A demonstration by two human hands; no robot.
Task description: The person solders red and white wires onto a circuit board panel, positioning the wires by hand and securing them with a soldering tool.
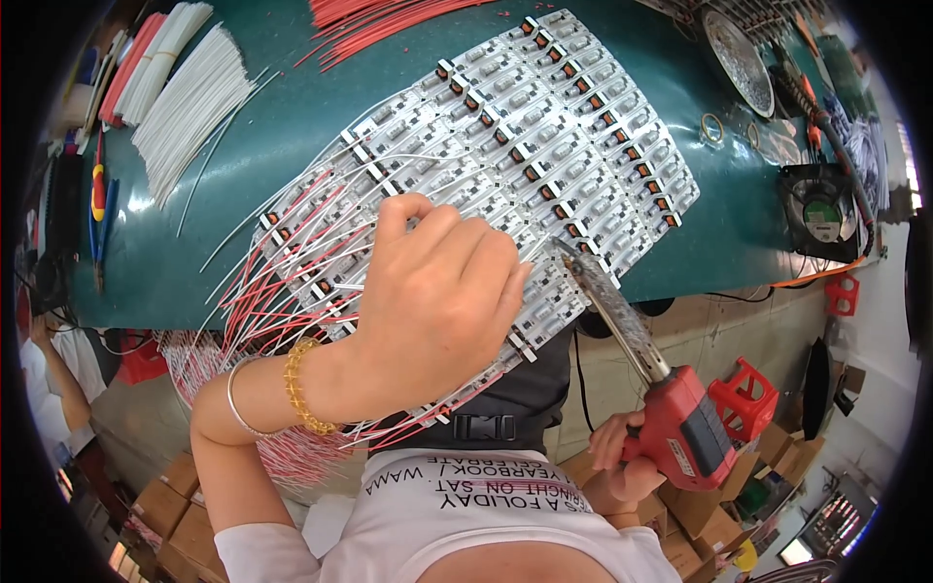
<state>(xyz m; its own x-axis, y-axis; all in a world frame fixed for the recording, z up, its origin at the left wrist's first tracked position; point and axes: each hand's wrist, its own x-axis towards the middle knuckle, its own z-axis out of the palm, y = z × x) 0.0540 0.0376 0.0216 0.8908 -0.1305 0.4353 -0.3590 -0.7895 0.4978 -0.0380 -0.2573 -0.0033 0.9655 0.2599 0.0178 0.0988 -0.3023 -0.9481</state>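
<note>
A large panel of small circuit boards in rows, with white connectors and orange-and-black parts, lies across the table and over its near edge. My left hand is closed over the panel's near half, fingers curled down; what they grip is hidden. Red and white wires fan out from the boards beside and under that wrist. In my right hand is a red-and-black soldering gun, held by its handle. Its long metal barrel slants up to the left, with the tip at the boards just right of my left hand.
Bundles of white wires and red wires lie on the green table. Pliers and a screwdriver are at left. A round metal dish and a small black fan stand at right. Cardboard boxes are below.
</note>
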